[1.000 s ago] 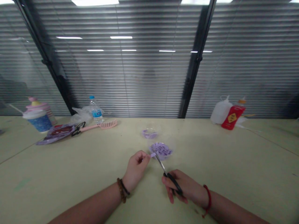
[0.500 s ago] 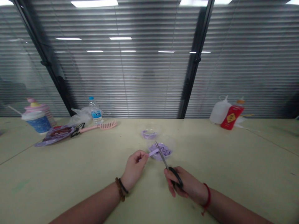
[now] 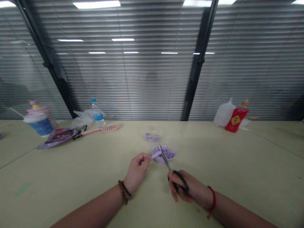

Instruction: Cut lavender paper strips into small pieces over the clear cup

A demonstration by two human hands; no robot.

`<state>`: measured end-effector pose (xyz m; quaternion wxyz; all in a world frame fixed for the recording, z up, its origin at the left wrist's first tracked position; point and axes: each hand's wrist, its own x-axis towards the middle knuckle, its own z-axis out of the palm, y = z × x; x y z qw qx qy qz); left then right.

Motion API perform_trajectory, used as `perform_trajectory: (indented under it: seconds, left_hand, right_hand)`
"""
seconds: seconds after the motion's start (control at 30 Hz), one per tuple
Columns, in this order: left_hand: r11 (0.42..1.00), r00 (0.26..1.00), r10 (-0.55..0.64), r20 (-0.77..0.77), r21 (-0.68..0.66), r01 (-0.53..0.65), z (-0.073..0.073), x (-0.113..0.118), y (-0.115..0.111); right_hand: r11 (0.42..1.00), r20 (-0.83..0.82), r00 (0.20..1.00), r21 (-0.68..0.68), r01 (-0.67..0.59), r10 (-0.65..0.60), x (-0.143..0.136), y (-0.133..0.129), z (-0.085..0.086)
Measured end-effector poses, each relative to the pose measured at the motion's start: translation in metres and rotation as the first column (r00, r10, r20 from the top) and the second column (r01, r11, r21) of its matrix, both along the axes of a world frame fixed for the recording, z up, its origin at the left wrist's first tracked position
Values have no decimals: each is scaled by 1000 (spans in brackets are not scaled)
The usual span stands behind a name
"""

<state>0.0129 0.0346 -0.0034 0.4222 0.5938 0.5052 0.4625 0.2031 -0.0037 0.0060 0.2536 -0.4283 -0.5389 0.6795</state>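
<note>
2 bare forearms, angled inward toward the scissors [image 3: 169, 169] from their near side. Left forearm [image 3: 95, 205] slants up from the left of the scissors; left hand [image 3: 138, 166] just left of the blades, apart from them, thumb and 1 finger pinched, the others curled under. Right forearm [image 3: 237, 209] slants in from the right of the scissors; right hand [image 3: 184, 187] grips the handles, at least 2 fingers below the loops.

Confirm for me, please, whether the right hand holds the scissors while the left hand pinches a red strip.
Not quite: the strip that the left hand pinches is light purple, not red, as the head view shows; the right hand does hold the scissors.
</note>
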Motion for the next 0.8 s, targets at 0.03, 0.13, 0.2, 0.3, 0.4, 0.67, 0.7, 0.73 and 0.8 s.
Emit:
perform_trajectory:
  seconds: [0.03, 0.13, 0.2, 0.3, 0.4, 0.67, 0.7, 0.73, 0.8]
  left_hand:
    - [1000, 1000, 2, 2, -2, -2, 0, 0, 0]
    - [1000, 1000, 15, 6, 5, -15, 1, 0, 0]
    - [1000, 1000, 22, -1, 13, -22, 1, 0, -1]
    - [999, 999, 31, -24, 19, -30, 2, 1, -1]
    - [1000, 999, 22, -28, 22, -22, 2, 1, -2]
    - [999, 998, -2, -57, 48, 4, 0, 1, -2]
    - [999, 998, 0, -60, 46, 3, 0, 1, -2]
    - [999, 998, 1, -65, 41, 2, 0, 1, -2]
    - [999, 997, 1, -72, 38, 2, 1, 1, -2]
  right_hand:
    - [1000, 1, 1000, 5, -2, 2, 0, 0, 1]
    - [1000, -2, 1000, 24, -19, 19, 0, -1, 1]
    - [999, -7, 999, 31, -36, 36, 0, -1, 0]
    - [999, -11, 999, 32, -34, 34, 0, -2, 0]
    - [999, -7, 1000, 29, -26, 26, 0, -2, 1]
    - [999, 8, 1000, 41, -26, 26, 0, -1, 0]
    - [999, 4, 1000, 38, -16, 16, 0, -1, -1]
    - [999, 1, 1000, 35, -6, 6, -1, -1, -1]
    - [999, -2, 1000, 34, 3, -3, -1, -1, -2]
